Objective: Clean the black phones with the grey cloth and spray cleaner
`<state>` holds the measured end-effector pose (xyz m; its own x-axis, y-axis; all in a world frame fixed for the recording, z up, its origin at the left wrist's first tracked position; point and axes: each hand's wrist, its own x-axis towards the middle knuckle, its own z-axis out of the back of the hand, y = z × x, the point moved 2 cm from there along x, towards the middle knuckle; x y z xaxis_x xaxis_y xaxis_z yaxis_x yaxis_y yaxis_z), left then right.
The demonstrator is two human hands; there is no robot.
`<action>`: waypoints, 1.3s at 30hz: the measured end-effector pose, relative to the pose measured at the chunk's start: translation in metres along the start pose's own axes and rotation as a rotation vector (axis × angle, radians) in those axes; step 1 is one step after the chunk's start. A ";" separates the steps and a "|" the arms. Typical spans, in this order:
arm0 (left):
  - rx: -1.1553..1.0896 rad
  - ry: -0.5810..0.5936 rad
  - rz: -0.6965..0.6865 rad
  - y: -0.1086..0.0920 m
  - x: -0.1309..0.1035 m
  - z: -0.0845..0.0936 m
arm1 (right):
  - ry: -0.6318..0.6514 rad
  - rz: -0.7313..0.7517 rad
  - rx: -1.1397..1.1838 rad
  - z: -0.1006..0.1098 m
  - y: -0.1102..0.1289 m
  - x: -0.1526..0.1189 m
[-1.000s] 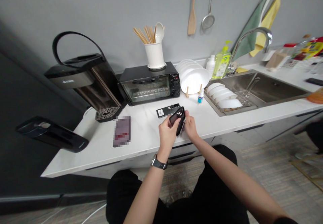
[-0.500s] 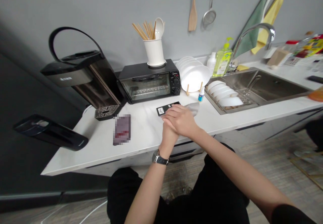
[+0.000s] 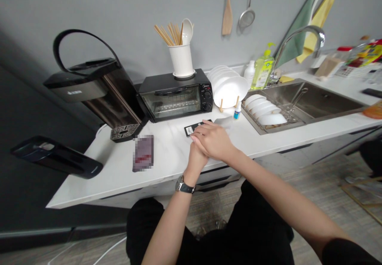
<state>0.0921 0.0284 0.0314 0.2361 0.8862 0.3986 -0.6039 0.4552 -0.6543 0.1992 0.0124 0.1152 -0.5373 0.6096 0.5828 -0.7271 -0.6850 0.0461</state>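
Observation:
My right hand [image 3: 215, 139] lies over the back of my left hand [image 3: 197, 153], its fingers wrapped round it, above the counter's front part. A watch with a dark strap is on my left wrist. The fingers of my left hand are mostly hidden under the right. Just behind the hands lies a flat black object with a white label [image 3: 189, 130], partly covered by them. A greyish translucent piece [image 3: 224, 121] shows beyond my right hand. A small white bottle with a blue label [image 3: 237, 112] stands to its right.
Behind are a toaster oven [image 3: 176, 100], white plates [image 3: 231, 92] in a rack and a soap bottle [image 3: 262, 72]. The sink [image 3: 325, 102] is at right. A pixelated flat item [image 3: 143, 153], a dark flask [image 3: 59, 157] and a water dispenser [image 3: 98, 90] stand or lie at left.
My joined hands have shifted slightly left, the right still over the left. The whole view has moved a little. The objects on the counter stay in place.

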 end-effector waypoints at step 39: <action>0.077 0.009 -0.129 0.010 0.007 0.004 | 0.008 -0.094 -0.012 0.002 0.008 0.006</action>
<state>0.0842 0.0390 0.0300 0.3217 0.8218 0.4702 -0.6247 0.5574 -0.5469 0.1906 0.0099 0.1208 -0.4701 0.6740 0.5698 -0.7796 -0.6198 0.0901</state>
